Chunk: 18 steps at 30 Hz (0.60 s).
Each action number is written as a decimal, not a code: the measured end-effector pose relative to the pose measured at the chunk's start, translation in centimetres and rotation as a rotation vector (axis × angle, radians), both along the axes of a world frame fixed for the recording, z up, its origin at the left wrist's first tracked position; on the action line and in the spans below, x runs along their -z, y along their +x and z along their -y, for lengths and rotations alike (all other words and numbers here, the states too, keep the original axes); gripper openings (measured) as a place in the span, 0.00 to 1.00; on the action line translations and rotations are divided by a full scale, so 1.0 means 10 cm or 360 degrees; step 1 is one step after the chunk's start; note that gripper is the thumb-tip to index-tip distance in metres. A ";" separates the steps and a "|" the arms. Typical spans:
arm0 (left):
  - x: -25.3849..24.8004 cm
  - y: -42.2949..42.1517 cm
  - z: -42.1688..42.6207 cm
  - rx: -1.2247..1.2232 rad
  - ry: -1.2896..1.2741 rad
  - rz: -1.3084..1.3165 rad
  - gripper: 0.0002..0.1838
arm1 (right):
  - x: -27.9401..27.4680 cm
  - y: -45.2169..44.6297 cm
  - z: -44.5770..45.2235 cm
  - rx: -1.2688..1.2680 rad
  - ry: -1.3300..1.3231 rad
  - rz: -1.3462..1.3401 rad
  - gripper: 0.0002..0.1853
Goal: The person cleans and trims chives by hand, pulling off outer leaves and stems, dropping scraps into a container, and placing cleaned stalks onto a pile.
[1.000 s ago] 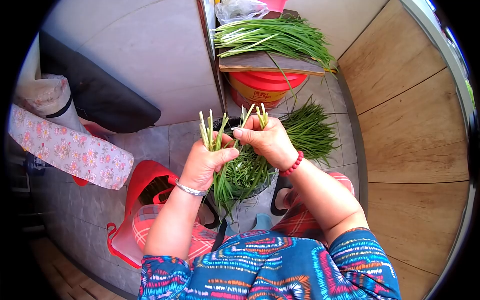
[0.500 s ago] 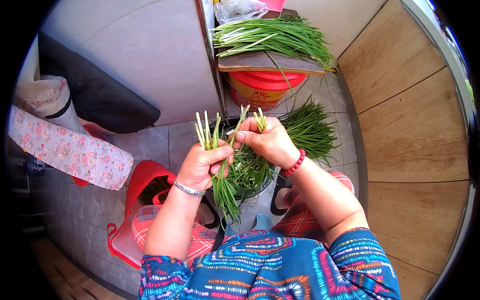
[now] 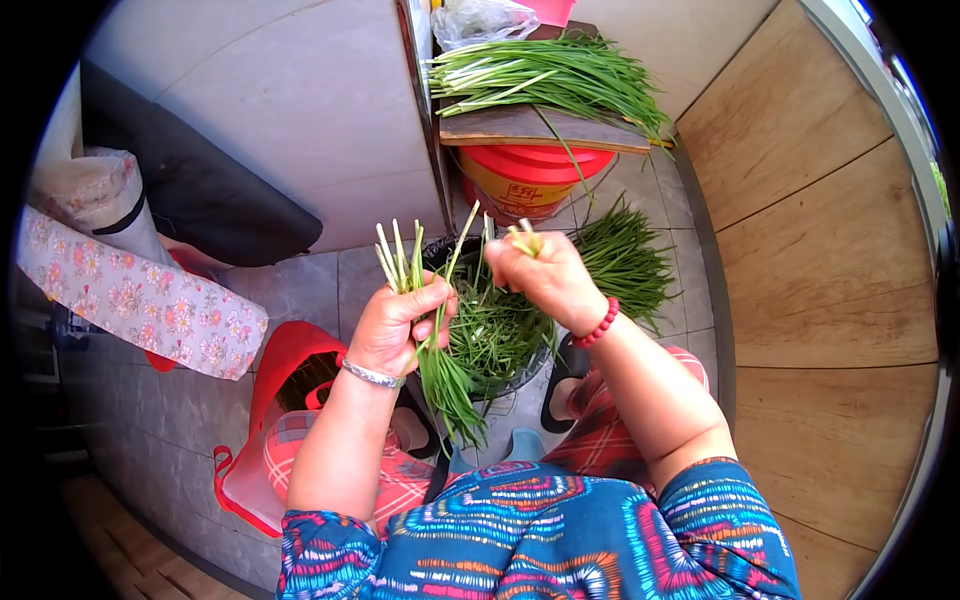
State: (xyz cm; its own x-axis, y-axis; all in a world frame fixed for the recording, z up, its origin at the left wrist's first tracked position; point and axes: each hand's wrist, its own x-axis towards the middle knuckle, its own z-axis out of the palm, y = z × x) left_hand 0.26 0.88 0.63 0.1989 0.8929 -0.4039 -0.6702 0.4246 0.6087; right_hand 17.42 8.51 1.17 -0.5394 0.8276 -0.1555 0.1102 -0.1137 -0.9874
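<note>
My left hand (image 3: 400, 325) is closed round several green stalks (image 3: 448, 385), their pale ends pointing up and the leaves hanging down. To its right, my right hand (image 3: 545, 275) is curled, with short pale stalk ends (image 3: 523, 238) sticking out above its fingers. The two hands are apart. Below and between them stands a black-lined bin (image 3: 535, 372) with loose green leaves (image 3: 495, 335) in it. A pile of green stalks (image 3: 625, 260) lies on the floor beyond my right hand.
A board (image 3: 540, 127) bearing a bundle of long green stalks (image 3: 550, 75) rests on a red-lidded bucket (image 3: 520, 180). A plastic bag (image 3: 480, 22) is behind. At the left are a red bag (image 3: 265, 400) and a floral cloth (image 3: 150, 300); wooden panels (image 3: 820, 260) stand right.
My hands have moved apart. The left went slightly left and down with its stalks, and the right went slightly right, its fingers curling in more.
</note>
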 end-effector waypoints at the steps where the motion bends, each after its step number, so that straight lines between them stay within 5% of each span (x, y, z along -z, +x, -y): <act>1: 0.02 0.01 0.00 -0.0023 0.0015 -0.0082 0.05 | -0.01 0.00 0.00 -0.0065 0.0010 0.0126 0.09; 3: 0.04 0.03 0.01 -0.0043 0.0029 -0.0163 0.05 | 0.00 -0.09 0.05 0.0025 0.0217 -0.0153 0.09; 9: -0.02 0.21 0.06 -0.0146 0.0185 -0.0718 0.08 | 0.08 -0.11 0.10 0.0190 -0.0129 -0.0417 0.09; 18: 0.03 0.13 0.04 -0.0029 0.0124 -0.0311 0.06 | -0.12 -0.06 0.09 0.0077 -0.0356 -0.0384 0.04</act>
